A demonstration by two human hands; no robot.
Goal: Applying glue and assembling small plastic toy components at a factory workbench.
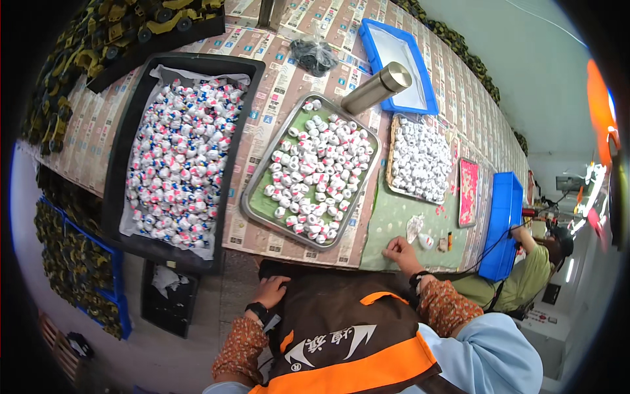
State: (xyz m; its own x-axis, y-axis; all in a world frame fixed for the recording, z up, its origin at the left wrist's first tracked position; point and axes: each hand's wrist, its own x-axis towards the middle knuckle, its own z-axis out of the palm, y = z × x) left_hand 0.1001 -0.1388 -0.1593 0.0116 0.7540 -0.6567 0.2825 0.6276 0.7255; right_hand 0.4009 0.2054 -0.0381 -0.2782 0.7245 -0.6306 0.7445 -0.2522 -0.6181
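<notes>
My right hand (403, 256) rests at the front edge of a green mat (387, 226), fingers loosely bent and apart, with nothing visible in it. Just beyond it lie a crumpled clear wrapper (415, 227), a small white piece (426, 241) and a little orange-yellow item (449, 241). My left hand (269, 291) lies flat against the side of my dark apron (348, 308), below the table edge, holding nothing. Ahead, a metal tray (246, 197) lined in green carries many small white round pieces (321, 167) with pink and dark marks.
A black bin (111, 190) of painted pieces stands left. A steel flask (377, 88) stands beyond the tray. To the right are a tray of white pieces (420, 157), a pink tray (468, 190) and a blue bin (502, 223), where a person in green (525, 276) sits.
</notes>
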